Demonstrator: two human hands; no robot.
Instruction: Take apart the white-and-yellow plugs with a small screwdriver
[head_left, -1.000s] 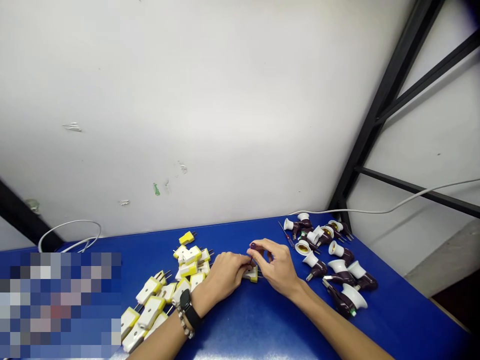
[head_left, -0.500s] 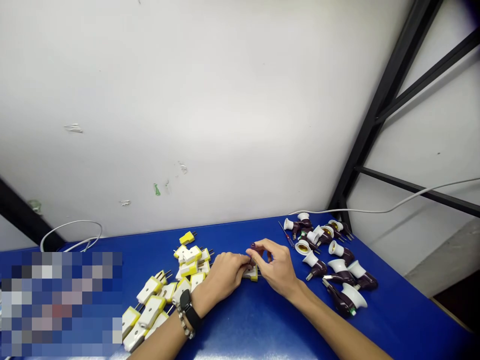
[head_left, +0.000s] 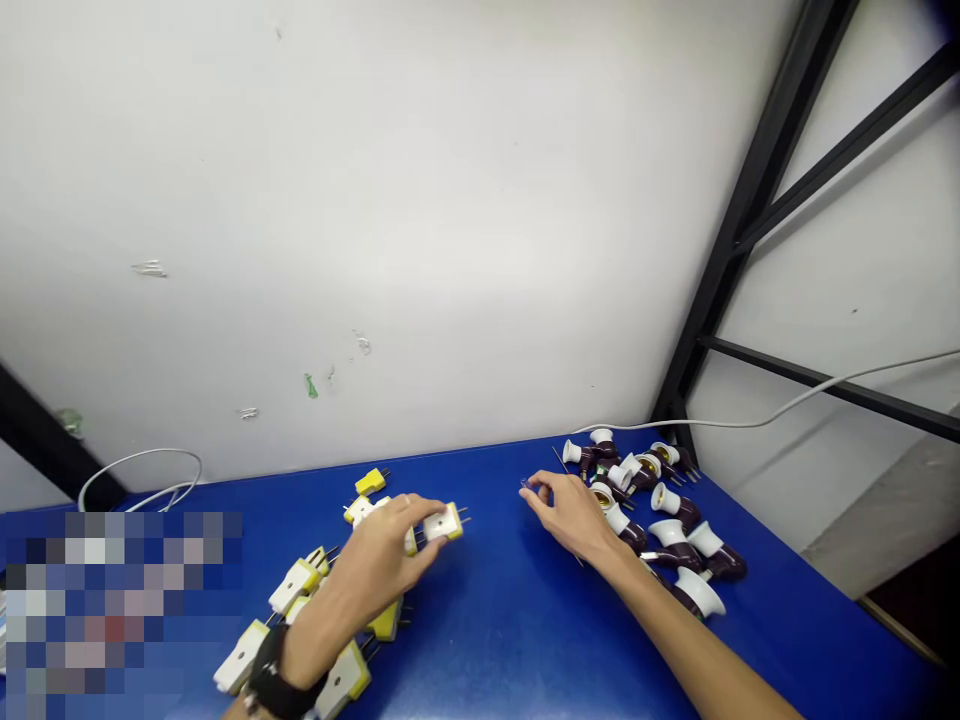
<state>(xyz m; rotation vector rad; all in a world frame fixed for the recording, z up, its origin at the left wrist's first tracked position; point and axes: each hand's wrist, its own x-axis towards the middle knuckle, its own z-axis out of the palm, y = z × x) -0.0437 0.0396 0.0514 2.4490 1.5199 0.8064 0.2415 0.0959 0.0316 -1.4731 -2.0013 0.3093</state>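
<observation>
My left hand (head_left: 386,545) grips a white and yellow two-pin plug (head_left: 442,523) between thumb and fingers, its pins pointing right. Under and around that hand lie several more plugs (head_left: 294,585) of the same kind. My right hand (head_left: 566,515), raised over the blue table (head_left: 487,640), is closed on a small screwdriver (head_left: 526,485). Only the purplish end of its handle and a bit of thin shaft below the hand show; the fingers hide the rest.
Several dark purple lamp holders (head_left: 679,545) with white sockets are heaped on the right. A yellow plug (head_left: 370,482) lies behind the pile. White cables (head_left: 142,470) run at the back, along a wall with a black metal frame (head_left: 716,300). The lower left corner is blurred out.
My hands, together over a plug before, have moved apart. My left hand has shifted left with the plug lifted in it; my right hand has drawn right with the screwdriver, now tilted.
</observation>
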